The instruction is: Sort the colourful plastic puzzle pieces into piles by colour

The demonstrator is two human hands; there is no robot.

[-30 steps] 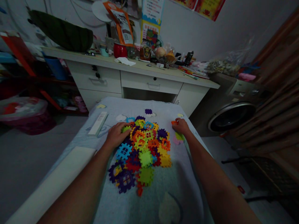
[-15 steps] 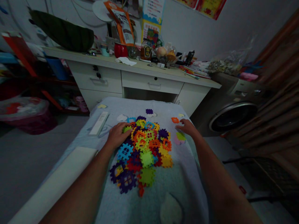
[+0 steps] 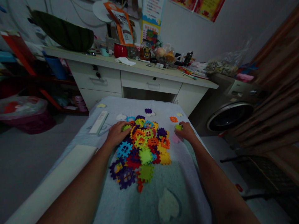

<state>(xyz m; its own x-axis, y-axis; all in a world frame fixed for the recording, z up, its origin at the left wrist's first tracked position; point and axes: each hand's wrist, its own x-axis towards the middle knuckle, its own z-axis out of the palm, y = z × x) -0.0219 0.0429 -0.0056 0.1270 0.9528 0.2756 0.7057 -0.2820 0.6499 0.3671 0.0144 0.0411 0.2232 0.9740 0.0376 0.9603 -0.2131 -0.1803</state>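
Note:
A heap of colourful interlocking plastic tiles (image 3: 145,155) with notched edges lies on the cloth-covered surface; some have window-like openings. At the heap's upper left edge is my left hand (image 3: 116,134), its thumb and fingers closed about a green tile (image 3: 126,127). My right hand (image 3: 187,132) stands apart on the right, pinching another green tile (image 3: 178,127) between thumb and fingertips. Just beyond it lies a loose orange tile (image 3: 173,119) with an opening. A single purple tile (image 3: 148,110) sits apart at the far side.
The pale patterned cloth (image 3: 191,186) covers the surface. A white box-like strip (image 3: 99,123) lies on its left, with a long white board (image 3: 58,177) along that edge. Beyond stands a cluttered white desk (image 3: 98,74). A washing machine (image 3: 224,105) is at right, a pink bin (image 3: 28,118) at left.
My right hand has moved slightly down and closed on the green tile that lay beside the pink patch. My left hand stays at the heap's edge. The view has shifted a little.

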